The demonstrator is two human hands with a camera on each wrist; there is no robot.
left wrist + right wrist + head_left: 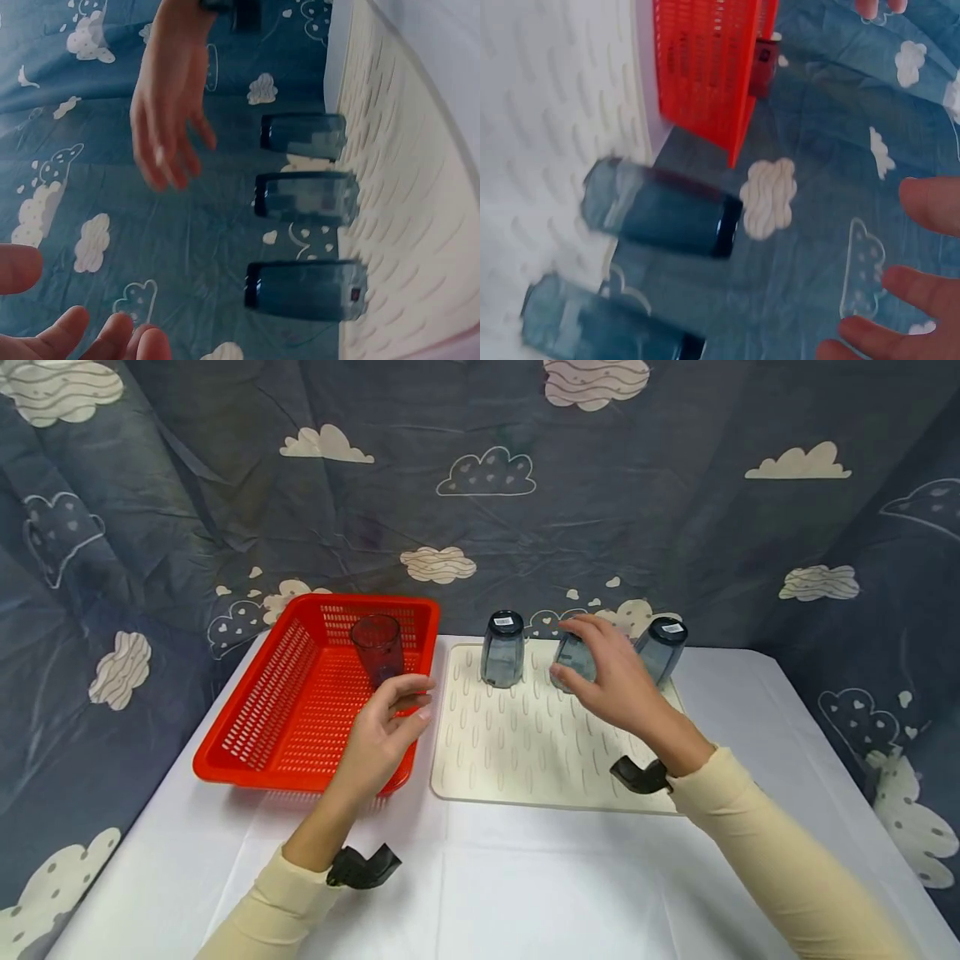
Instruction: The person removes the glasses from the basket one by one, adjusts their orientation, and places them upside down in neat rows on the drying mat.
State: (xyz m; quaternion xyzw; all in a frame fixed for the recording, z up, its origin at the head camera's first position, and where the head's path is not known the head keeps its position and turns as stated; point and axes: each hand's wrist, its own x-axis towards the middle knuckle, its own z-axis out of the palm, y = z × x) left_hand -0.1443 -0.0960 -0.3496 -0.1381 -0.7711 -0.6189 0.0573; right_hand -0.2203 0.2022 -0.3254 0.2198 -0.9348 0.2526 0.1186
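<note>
Right hand (611, 681) reaches with relaxed fingers over the middle glass (576, 662) on the drying mat (517, 752); left hand (386, 727) hovers unclenched, holding nothing. I judge one glass (377, 647) stands in the red basket (247, 731); three remain.

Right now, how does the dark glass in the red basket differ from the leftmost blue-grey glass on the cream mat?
The dark purplish glass stands mouth up inside the red perforated plastic basket; the leftmost blue-grey glass stands upside down on the cream ribbed drying mat. The blue-grey glass shows a white sticker on its upturned base; none shows on the purplish one. Both are translucent tumblers of similar size, and neither is held.
</note>
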